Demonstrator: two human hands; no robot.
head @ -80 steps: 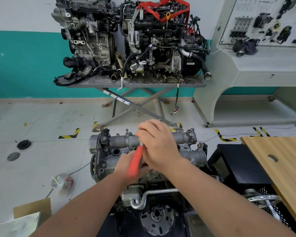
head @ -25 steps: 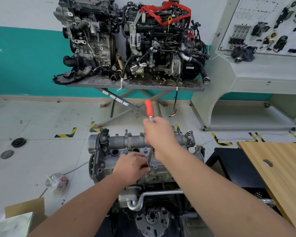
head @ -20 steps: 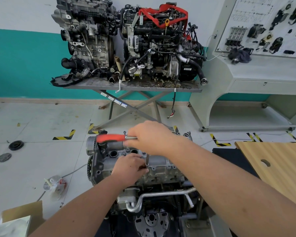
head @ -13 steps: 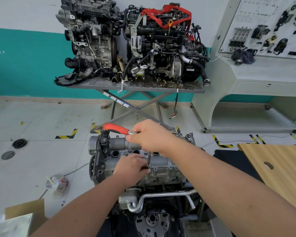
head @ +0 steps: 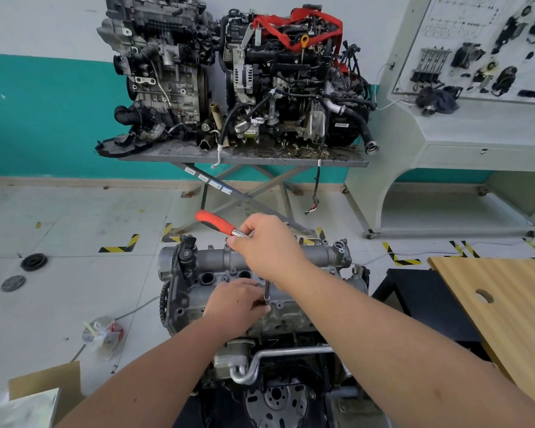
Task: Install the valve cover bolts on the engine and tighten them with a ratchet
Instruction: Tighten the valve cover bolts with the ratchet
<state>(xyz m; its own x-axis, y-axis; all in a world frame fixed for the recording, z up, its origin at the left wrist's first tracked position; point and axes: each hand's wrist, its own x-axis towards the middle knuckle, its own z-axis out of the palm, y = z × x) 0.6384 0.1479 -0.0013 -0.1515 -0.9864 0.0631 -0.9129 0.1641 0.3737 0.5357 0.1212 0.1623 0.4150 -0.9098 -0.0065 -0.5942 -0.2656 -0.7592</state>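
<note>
R hand (head: 267,251) grips ratchet (head: 220,223), L hand (head: 235,301) steadying extension (head: 266,292); bolt hidden

No text, brand or number can be read. Small white labels (head: 210,181) are seen on a leg of the grey table (head: 346,163) at 12 o'clock, but their print is too small to be made out. A white display board (head: 476,41) at 2 o'clock is covered with fine lines and markings, which are blurred and cannot be read. Yellow and black striped tape marks (head: 119,244) are laid on the floor (head: 59,217) at 10 o'clock and at 3 o'clock; no words are carried by them.
</note>
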